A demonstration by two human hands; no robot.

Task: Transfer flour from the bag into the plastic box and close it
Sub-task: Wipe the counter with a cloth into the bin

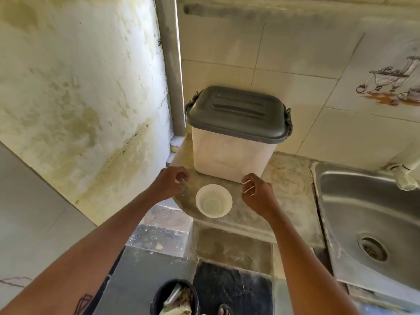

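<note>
Plastic box [231, 153], grey lid [236, 112] on, stood at worktop's back left corner. Left hand [169, 181] and right hand [256, 193] hover loosely curled, nothing held. Rigid, smooth walls; side latches [289, 118] judged best purchase.

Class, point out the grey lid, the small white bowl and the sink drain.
Dark grey plastic lid [237, 111], head view, centre of its top.
Small white round bowl [213, 200], head view, its inner floor.
Round metal sink drain [372, 249], head view, its grate.
</note>
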